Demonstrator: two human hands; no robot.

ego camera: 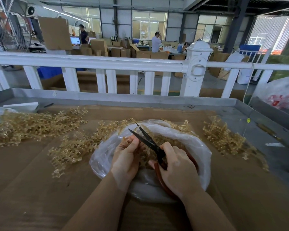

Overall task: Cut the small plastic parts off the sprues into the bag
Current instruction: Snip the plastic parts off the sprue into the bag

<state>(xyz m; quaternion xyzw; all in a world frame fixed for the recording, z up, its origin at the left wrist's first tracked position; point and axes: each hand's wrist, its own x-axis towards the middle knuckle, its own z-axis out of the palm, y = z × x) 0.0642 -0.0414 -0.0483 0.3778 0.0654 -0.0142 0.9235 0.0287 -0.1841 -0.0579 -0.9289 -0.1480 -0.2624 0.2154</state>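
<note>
Cardboard-covered table (40,180) holds four heaps of amber sprues (68,147) around one clear bag (198,150). Left hand (127,157) pinches a sprue over the bag; right hand (175,169) grips one pair of scissors (148,140) (blades apart). Best snip close, above the opening.

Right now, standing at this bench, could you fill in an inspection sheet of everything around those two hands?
Surface: brown cardboard sheet over a grey metal table.
Job's things: clear plastic bag, open; black-bladed scissors with red handles, blades apart; heaps of amber plastic sprues.
Clutter: white block, black pen, small yellow object.
Grippers: left hand pinches a sprue piece; right hand grips the scissors.
Cables: nothing seen.
Surroundings: white railing, cardboard boxes, people working.
</note>
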